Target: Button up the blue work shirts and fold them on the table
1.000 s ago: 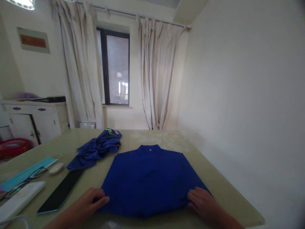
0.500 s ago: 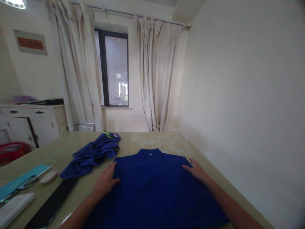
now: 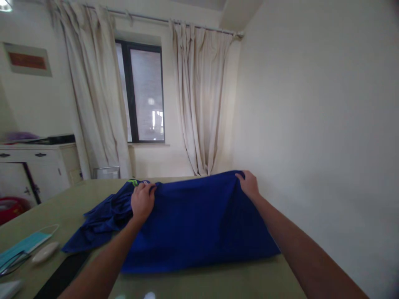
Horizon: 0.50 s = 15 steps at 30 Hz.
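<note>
A dark blue collared shirt is stretched between my two hands, its upper edge lifted off the table and its lower edge hanging toward me. My left hand pinches the upper left corner, fingers closed on the cloth. At the upper right corner, my right hand grips the fabric the same way. The collar is out of sight in this moment. Just left of the shirt lies a second crumpled blue garment with a yellow-green stripe, partly hidden behind my left hand and forearm.
On the table, at the left, are a light blue face mask, glasses, a pale oval object, a black flat object and a white object. A wall borders the right side.
Both hands moved up and away from me, closing on the shirt and raising its far edge. The shirt went from lying flat with its collar showing to hanging between my hands.
</note>
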Each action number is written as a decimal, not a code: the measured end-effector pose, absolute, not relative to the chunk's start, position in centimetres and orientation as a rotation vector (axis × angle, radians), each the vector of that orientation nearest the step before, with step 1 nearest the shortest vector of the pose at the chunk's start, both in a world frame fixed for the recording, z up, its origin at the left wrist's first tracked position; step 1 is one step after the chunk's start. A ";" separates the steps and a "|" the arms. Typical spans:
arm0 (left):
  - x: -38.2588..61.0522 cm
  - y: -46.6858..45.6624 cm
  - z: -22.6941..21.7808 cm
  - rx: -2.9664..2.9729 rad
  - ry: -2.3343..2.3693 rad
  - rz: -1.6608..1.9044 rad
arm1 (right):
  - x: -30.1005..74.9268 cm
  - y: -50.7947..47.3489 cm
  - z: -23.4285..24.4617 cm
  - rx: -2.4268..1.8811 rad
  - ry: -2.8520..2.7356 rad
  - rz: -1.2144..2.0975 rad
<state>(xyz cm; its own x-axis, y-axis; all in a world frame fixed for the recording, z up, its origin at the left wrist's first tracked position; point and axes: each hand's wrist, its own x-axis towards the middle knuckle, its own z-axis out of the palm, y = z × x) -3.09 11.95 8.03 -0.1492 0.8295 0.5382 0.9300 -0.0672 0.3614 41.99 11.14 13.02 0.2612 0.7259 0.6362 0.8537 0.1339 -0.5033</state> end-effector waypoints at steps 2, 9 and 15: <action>-2.7 12.3 12.9 -1.696 -1.886 -1.377 | 41.4 11.2 18.1 -1.486 -1.431 -0.278; -4.5 3.7 18.7 -1.970 -1.512 -2.439 | 41.8 0.8 23.5 -1.118 -1.423 -0.303; -7.3 -7.2 4.3 -2.430 -2.062 -1.731 | 45.0 -11.0 3.6 -1.636 -1.339 0.074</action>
